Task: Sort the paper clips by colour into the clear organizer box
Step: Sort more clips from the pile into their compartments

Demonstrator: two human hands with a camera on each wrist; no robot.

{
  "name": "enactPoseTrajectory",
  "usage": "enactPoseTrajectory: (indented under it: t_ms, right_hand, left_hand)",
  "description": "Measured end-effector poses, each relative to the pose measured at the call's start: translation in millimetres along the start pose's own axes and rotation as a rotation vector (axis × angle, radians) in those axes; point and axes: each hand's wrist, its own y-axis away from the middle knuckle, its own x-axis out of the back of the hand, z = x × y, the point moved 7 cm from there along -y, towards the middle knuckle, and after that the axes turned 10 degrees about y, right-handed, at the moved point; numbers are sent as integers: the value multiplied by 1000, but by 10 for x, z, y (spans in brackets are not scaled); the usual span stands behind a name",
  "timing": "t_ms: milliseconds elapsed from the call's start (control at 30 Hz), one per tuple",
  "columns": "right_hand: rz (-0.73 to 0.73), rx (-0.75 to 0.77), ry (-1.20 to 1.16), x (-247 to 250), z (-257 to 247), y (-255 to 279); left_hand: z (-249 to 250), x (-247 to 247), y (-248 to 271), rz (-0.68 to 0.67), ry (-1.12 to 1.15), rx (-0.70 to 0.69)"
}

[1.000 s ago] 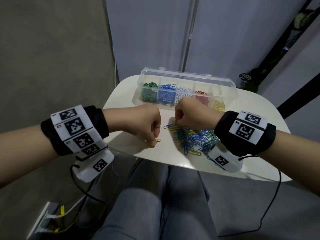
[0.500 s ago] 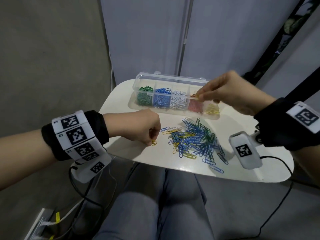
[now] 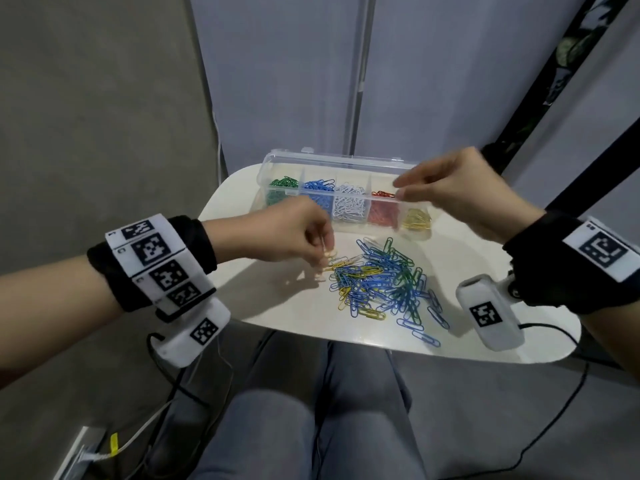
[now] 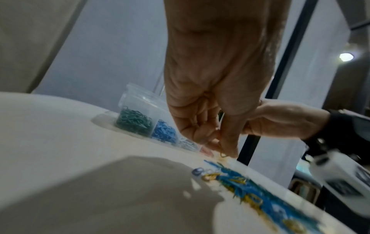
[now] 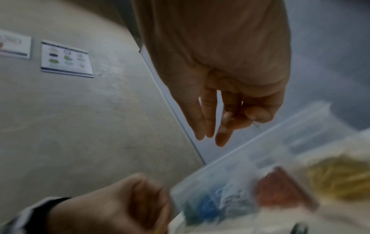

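The clear organizer box [image 3: 313,156] stands open at the table's far edge, its compartments holding green, blue, white, red and yellow clips. In front of it lies a mixed pile of paper clips [image 3: 381,282], mostly blue, green and yellow. My left hand [image 3: 325,252] is at the pile's left edge, and its thumb and fingers pinch a yellow clip [image 4: 223,154] just above the table. My right hand [image 3: 398,190] hovers over the red compartment [image 3: 382,211] with loose fingers [image 5: 220,139] that hold nothing. The box [image 5: 280,142] is blurred in the right wrist view.
The small white table [image 3: 277,306] has a rounded front edge above my grey-trousered knees [image 3: 311,427]. A grey wall and partition rise right behind the box. Black cables hang off the table's right and left sides.
My right hand rose from the pile to the box, and the clip it held over the red compartment is gone from its fingers. My left hand slid right to the pile's edge.
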Motion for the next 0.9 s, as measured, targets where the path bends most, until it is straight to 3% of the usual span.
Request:
enactPoseTrajectory:
  t_ms: [67,200,533,600,667,767,900]
  right_hand:
    - [-149,21,-46,-224,-90,117]
    - [-315,23,-143,-484,-134,290]
    - [-278,-1,-182,-313,-32,307]
    - [-217,-26,-153,-205,-1,232]
    - [-74,-29,-85,-7,39,99]
    - [157,12,109,318,83,-113]
    - [235,-20,229,441,231,-303]
  left_hand:
    - [85,38,-64,73,189,3]
    - [282,-2,-151,107,325,-20]
    - [414,-111,-299,79,460,-59]
    - [401,-86,-309,96,388,-63]
    - [384,-54,-318,106,158,-105]
    - [292,-137,-299,8,-224,-118]
    - [122,-221,-290,-45,-447,-37]
